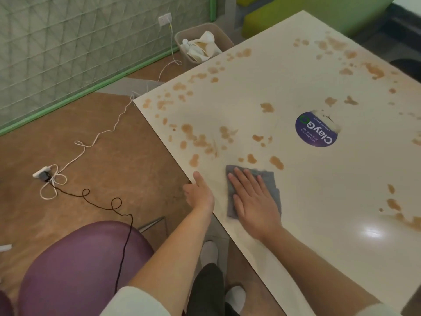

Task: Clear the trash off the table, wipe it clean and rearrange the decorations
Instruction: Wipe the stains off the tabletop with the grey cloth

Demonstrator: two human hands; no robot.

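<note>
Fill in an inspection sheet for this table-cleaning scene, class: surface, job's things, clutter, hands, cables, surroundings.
Surface: white table spotted with brown stains; round purple sticker.
Job's things: grey cloth flat near the table's left edge; decorations: nothing seen.
Clutter: waste bin on the floor holds crumpled white trash.
Hands: right hand presses flat on the cloth; left hand rests on the table edge.
Cables: white cord and black cord trail across the floor.
Surroundings: purple seat, green quilted wall.

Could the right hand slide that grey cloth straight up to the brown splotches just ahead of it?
Probably yes. The right hand lies flat on the grey cloth, and only bare table separates it from the nearest brown stains.
</note>
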